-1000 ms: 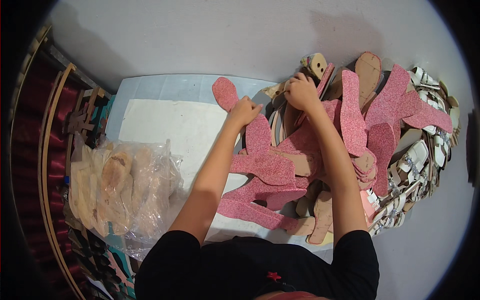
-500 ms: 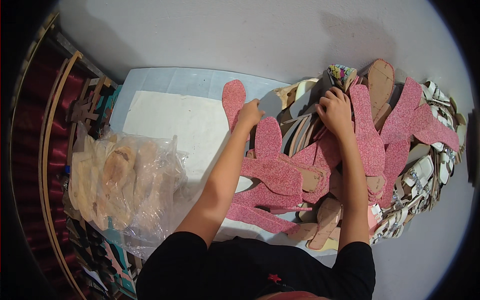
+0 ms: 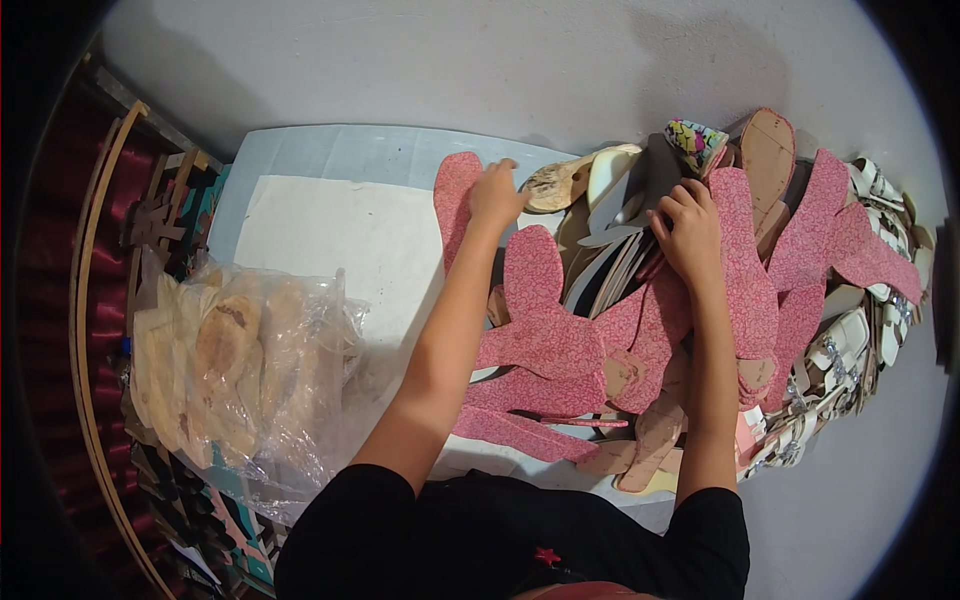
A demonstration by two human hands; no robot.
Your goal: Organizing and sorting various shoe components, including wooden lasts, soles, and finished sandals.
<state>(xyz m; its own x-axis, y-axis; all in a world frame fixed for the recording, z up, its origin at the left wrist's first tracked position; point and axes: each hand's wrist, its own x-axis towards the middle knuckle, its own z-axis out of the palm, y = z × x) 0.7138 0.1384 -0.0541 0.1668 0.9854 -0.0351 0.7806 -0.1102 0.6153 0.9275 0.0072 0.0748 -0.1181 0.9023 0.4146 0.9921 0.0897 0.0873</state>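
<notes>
My left hand (image 3: 496, 196) hovers by the pink patterned insole (image 3: 458, 190) at the far side of the table, its fingers apart. Just right of it lies a tan, brown-mottled sole-shaped piece (image 3: 548, 190), with a pale cream sole (image 3: 606, 180) beside it. My right hand (image 3: 690, 228) is over the pile, fingers bent and spread, beside dark grey insoles (image 3: 660, 170). Whether its fingertips press on a piece is hidden. A fanned stack of thin insoles (image 3: 612, 270) stands between my arms, with more pink insoles (image 3: 545, 350) in front.
A clear plastic bag of beige sole pieces (image 3: 250, 360) lies on the left. White paper (image 3: 340, 240) covers part of the light-blue tabletop (image 3: 330, 150). White sandals (image 3: 845, 345) are heaped at the right. A colourful patterned piece (image 3: 693, 138) stands against the wall.
My left hand has lifted slightly away and its fingers have spread. My right hand has shifted a little right and nearer. The mottled piece and grey insoles show more fully.
</notes>
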